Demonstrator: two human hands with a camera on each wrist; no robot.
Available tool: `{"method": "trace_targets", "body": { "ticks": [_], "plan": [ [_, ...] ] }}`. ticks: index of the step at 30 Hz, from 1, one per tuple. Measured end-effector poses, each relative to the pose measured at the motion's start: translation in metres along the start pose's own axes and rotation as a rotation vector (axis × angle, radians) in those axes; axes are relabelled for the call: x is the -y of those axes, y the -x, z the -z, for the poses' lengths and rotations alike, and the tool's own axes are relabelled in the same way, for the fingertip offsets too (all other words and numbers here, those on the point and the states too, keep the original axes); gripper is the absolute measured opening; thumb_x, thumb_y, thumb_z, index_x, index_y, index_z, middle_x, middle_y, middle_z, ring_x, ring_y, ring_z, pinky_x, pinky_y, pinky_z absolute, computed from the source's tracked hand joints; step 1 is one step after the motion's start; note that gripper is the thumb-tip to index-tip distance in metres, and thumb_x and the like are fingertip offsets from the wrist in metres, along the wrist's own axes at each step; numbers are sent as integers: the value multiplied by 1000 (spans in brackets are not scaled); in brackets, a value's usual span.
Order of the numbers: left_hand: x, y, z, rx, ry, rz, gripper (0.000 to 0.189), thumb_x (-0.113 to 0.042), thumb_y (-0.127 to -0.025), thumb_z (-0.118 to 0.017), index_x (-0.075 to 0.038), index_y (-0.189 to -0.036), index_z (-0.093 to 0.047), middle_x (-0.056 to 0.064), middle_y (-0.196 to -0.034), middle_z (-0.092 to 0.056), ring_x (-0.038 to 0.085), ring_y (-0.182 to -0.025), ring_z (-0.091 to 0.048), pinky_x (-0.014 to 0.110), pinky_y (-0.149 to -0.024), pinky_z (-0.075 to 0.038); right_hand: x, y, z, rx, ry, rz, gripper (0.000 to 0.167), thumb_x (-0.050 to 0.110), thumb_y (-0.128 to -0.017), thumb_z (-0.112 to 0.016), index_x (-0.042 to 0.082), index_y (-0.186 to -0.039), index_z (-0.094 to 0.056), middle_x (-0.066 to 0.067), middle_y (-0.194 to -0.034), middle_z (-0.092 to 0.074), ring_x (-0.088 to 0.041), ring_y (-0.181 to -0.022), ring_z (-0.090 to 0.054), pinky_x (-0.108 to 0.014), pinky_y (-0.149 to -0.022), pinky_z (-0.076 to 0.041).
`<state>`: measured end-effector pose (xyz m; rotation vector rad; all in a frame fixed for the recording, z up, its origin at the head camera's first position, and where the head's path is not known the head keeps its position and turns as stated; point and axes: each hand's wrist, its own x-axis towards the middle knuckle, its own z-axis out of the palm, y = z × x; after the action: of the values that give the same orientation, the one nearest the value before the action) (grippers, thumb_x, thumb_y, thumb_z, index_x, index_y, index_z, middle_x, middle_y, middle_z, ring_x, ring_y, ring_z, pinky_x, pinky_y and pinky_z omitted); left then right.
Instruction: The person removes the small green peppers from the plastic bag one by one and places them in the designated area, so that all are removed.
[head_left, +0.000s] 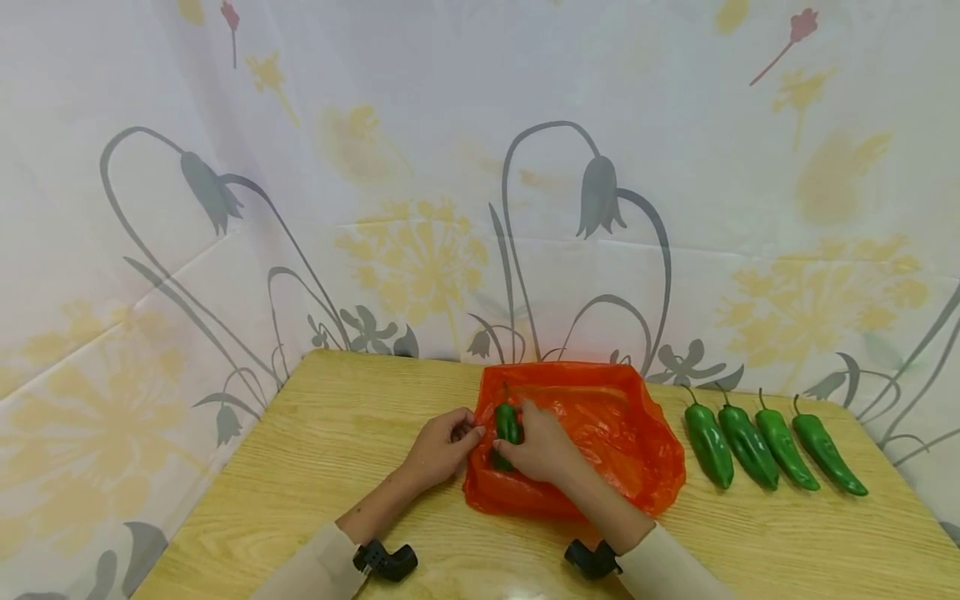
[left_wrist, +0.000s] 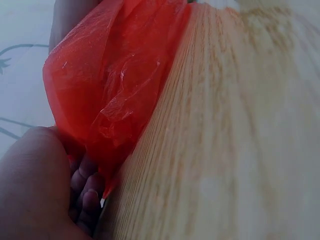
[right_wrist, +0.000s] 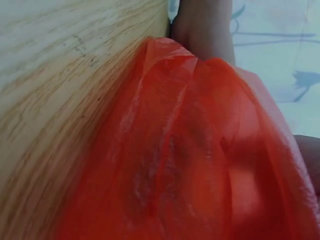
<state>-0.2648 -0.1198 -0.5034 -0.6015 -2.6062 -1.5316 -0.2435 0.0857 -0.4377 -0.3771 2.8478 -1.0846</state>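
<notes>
A red plastic bag (head_left: pixel 600 433) lies spread with its mouth facing up on the wooden table. Inside its left side is a green chili pepper (head_left: pixel 507 423), its thin stem pointing away from me. My right hand (head_left: pixel 543 446) grips this pepper from the right, thumb on the near part. At the bag's left edge, my left hand (head_left: pixel 438 448) pinches the plastic between thumb and fingers. The left wrist view shows curled fingers (left_wrist: pixel 90 200) against the bag's outer wall (left_wrist: pixel 125 85). In the right wrist view, the bag (right_wrist: pixel 185 150) hides most of my right hand.
Several green chili peppers (head_left: pixel 708 446) lie in a row to the right of the bag, stems toward the back. Behind the table (head_left: pixel 360 417) hangs a floral-patterned cloth (head_left: pixel 450 167). Black wrist devices (head_left: pixel 386 560) sit at both sleeves.
</notes>
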Motion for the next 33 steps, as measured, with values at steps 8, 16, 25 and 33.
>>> {"method": "trace_targets", "body": {
  "ticks": [8,16,25,33],
  "plan": [
    [-1,1,1,-1,0,25,13,-24,-106,-66,-17,-97,-70,-5,-83,-64,10,-69,-54,24,-64,-46,-4,-3,-3,-1,18,-17,66,16,-89,-85,-11,-139,-51,-21,-112,-67,-28,-92,-64,-48,-85,-60],
    [-2,2,1,10,-7,36,11,-24,-105,-67,-17,-99,-70,-7,-84,-64,10,-72,-56,25,-67,-47,-8,-3,-3,3,-6,-43,67,16,-89,-85,-13,-140,-51,-20,-110,-68,-26,-90,-65,-47,-82,-61],
    [-3,2,1,11,4,19,11,-23,-105,-67,-16,-97,-70,-6,-84,-64,9,-71,-55,23,-65,-47,-8,-3,3,19,-23,-88,62,16,-90,-84,-12,-138,-56,-19,-109,-69,-24,-87,-64,-44,-82,-62],
    [-5,3,1,16,13,20,13,-25,-106,-66,-16,-97,-69,-5,-85,-65,8,-70,-56,23,-64,-47,-7,1,11,26,-36,-72,51,13,-90,-82,-9,-130,-62,-14,-100,-70,-21,-83,-64,-38,-74,-61]
  ]
}}
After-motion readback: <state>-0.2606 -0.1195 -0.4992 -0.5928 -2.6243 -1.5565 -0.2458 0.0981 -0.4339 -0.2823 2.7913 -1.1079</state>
